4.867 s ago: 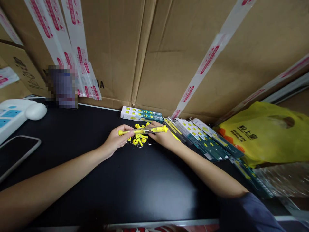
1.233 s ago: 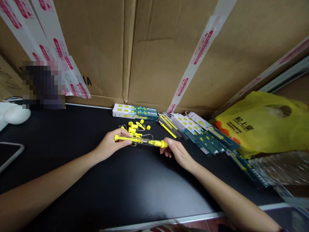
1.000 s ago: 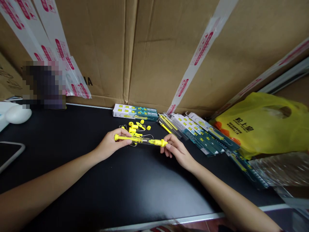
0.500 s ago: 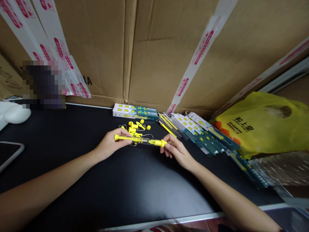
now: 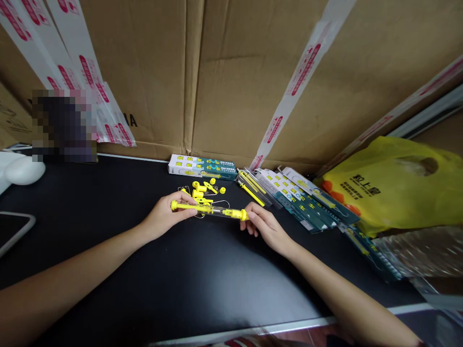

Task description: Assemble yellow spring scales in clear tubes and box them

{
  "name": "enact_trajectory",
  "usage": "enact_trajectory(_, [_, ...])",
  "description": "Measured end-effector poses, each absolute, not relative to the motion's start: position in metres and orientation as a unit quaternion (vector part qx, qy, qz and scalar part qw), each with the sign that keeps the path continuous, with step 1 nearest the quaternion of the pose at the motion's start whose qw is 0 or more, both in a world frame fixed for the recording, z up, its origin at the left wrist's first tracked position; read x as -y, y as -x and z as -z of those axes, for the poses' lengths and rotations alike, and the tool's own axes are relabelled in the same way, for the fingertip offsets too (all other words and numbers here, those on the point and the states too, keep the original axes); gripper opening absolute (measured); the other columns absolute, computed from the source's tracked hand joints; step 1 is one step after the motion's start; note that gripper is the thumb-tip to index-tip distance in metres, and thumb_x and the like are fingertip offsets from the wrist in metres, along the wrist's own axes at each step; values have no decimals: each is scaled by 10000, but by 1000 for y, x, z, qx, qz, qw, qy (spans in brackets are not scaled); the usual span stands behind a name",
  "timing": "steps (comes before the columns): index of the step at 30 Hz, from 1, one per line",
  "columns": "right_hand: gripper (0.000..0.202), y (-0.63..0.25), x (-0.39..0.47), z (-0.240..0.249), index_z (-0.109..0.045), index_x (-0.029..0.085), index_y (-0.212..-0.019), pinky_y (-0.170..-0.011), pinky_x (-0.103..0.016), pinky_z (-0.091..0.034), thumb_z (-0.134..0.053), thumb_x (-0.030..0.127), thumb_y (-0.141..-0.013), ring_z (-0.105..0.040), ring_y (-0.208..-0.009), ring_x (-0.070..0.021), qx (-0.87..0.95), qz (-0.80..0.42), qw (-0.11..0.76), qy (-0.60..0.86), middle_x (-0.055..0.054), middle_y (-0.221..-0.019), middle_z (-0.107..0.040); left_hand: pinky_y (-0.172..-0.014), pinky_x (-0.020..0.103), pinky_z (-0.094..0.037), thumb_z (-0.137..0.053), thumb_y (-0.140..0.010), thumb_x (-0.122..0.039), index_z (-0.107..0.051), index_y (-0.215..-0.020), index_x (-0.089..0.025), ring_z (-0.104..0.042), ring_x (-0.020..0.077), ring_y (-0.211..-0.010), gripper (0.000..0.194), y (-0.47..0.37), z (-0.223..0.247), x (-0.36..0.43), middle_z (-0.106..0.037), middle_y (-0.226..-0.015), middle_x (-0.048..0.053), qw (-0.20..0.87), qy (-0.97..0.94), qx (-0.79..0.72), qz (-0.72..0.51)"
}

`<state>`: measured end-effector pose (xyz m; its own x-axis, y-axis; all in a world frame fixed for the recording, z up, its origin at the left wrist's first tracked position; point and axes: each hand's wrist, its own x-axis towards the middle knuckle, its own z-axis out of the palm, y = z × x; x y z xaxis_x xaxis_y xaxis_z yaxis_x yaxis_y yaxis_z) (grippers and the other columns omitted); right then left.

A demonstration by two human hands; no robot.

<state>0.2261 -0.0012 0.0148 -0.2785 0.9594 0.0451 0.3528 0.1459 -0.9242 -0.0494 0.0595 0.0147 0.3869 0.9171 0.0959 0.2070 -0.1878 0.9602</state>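
Note:
Held level above the black table is a tubular spring scale (image 5: 220, 211), a clear tube with yellow parts inside and yellow ends. My left hand (image 5: 167, 215) is closed around its left end, thumb along the near side. The fingertips of my right hand (image 5: 263, 225) pinch the yellow cap at the other end, hiding its tip. Just behind the tube lies a loose pile of yellow plastic parts (image 5: 198, 194) with springs and wire hooks, partly covered by the left fingers. A small yellow cap (image 5: 222, 190) sits at the pile's right side.
A printed carton (image 5: 202, 167) stands behind the parts. Clear tubes with yellow rods (image 5: 253, 188) lie right of it, beside flat printed cartons (image 5: 296, 197). A yellow plastic bag (image 5: 405, 188) is far right. A pale-edged device (image 5: 16, 231) lies left. Large cardboard (image 5: 246, 86) walls the back.
Both hands keep nearly the same pose on the spring scale. The right fingertips have shifted slightly and now cover more of the yellow end cap.

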Motion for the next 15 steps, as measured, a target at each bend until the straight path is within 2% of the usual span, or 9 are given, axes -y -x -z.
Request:
enact_trajectory(3, [395, -226, 1, -15, -501, 183, -769, -495, -222, -382, -333, 474, -976, -470, -561, -92, 678, -418, 346, 496, -17, -724, -582, -686, 247, -467, -667, -700, -299, -628, -842, -159, -569, 117, -724, 204, 49, -15, -59, -634, -831, 8, 482, -679, -416, -367])
enact_trajectory(7, [287, -227, 2, -16, -454, 208, -923, -465, -212, -368, -414, 491, -947, -469, -543, -93, 655, -450, 365, 485, 2, -737, -598, -679, 242, -464, -668, -694, -302, -629, -837, -157, -564, 113, -716, 207, 49, -16, -59, -629, -819, 6, 483, -678, -415, -366])
enact_trajectory(9, [265, -226, 3, -16, -435, 213, -938, -472, -209, -372, -460, 477, -933, -468, -544, -90, 653, -460, 363, 480, 7, -740, -605, -670, 239, -463, -669, -693, -303, -628, -838, -158, -563, 112, -708, 210, 49, -16, -58, -630, -813, 5, 484, -677, -416, -367])
enact_trajectory(11, [267, -226, 3, -16, -450, 204, -885, -485, -210, -378, -447, 465, -943, -463, -547, -86, 660, -452, 355, 483, 2, -739, -603, -662, 239, -463, -670, -691, -302, -629, -836, -159, -564, 112, -701, 208, 49, -16, -58, -633, -809, 6, 483, -676, -417, -367])
enact_trajectory(15, [398, -227, 1, -14, -490, 182, -767, -482, -214, -384, -338, 488, -972, -467, -559, -89, 676, -432, 347, 485, -20, -723, -584, -651, 238, -462, -671, -692, -299, -631, -830, -161, -562, 111, -687, 200, 49, -17, -59, -639, -804, 7, 482, -678, -417, -367])
